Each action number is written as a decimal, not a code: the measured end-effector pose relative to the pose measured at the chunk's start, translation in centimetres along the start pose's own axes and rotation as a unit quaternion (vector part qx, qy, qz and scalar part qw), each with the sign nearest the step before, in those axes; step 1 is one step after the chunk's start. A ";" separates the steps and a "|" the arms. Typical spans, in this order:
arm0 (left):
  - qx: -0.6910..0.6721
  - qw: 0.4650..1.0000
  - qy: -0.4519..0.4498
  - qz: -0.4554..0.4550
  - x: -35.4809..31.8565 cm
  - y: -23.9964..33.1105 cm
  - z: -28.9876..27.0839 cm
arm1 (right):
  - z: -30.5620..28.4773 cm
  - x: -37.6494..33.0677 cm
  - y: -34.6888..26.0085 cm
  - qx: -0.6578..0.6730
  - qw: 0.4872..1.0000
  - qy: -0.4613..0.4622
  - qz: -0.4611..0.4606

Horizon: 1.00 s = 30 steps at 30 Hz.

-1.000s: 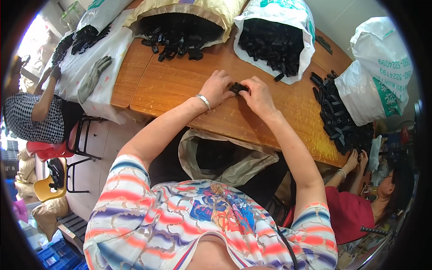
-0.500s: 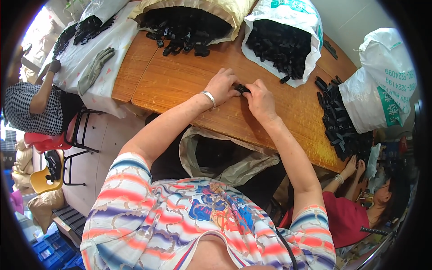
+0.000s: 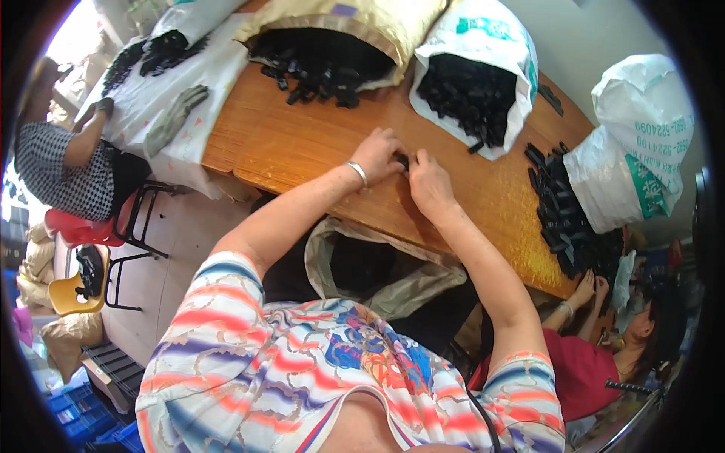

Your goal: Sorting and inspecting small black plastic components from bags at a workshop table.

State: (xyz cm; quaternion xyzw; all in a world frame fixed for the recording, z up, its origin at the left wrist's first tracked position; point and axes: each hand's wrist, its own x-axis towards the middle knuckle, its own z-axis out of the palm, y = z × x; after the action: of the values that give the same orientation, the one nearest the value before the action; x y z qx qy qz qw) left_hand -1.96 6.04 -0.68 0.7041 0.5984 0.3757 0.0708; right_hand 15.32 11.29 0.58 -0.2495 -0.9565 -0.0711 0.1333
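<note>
Both of my hands meet over the middle of a wooden table [image 3: 302, 151]. My left hand [image 3: 377, 155], with a silver bracelet on the wrist, and my right hand [image 3: 429, 185] pinch a small black plastic part [image 3: 402, 160] between their fingertips. The part is mostly hidden by my fingers. A yellow sack [image 3: 355, 30] and a white sack [image 3: 476, 75], both full of the same black parts, lie open just beyond my hands.
A third white sack [image 3: 642, 151] spills black parts [image 3: 559, 211] at the right. A person in red [image 3: 604, 347] works at the lower right, another in a checked top [image 3: 60, 166] sits left. An open bag [image 3: 377, 264] hangs below the table edge. Grey gloves [image 3: 174, 117] lie on white sheeting.
The view has shifted slightly; my hands stay together on the black part at the same spot on the table.
</note>
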 end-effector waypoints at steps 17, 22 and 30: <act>0.199 0.968 0.094 -0.121 2.4 -7.7 -5.5 | -4.6 -12.7 -8.4 0.331 0.940 -0.075 0.029; 0.161 0.979 0.091 -0.081 1.7 -5.1 -3.7 | -6.2 -8.2 -2.5 0.322 0.944 0.070 0.030; 0.077 0.991 0.107 -0.035 0.1 -0.4 -2.2 | -1.3 -4.0 11.8 0.159 0.964 0.156 0.148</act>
State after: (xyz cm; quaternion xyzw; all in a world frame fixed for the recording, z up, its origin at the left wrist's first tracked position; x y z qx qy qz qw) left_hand -3.62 5.45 0.75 0.6418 0.6541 0.3989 -0.0353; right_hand 24.86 19.42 1.49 -0.3499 -0.8753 0.0645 0.3276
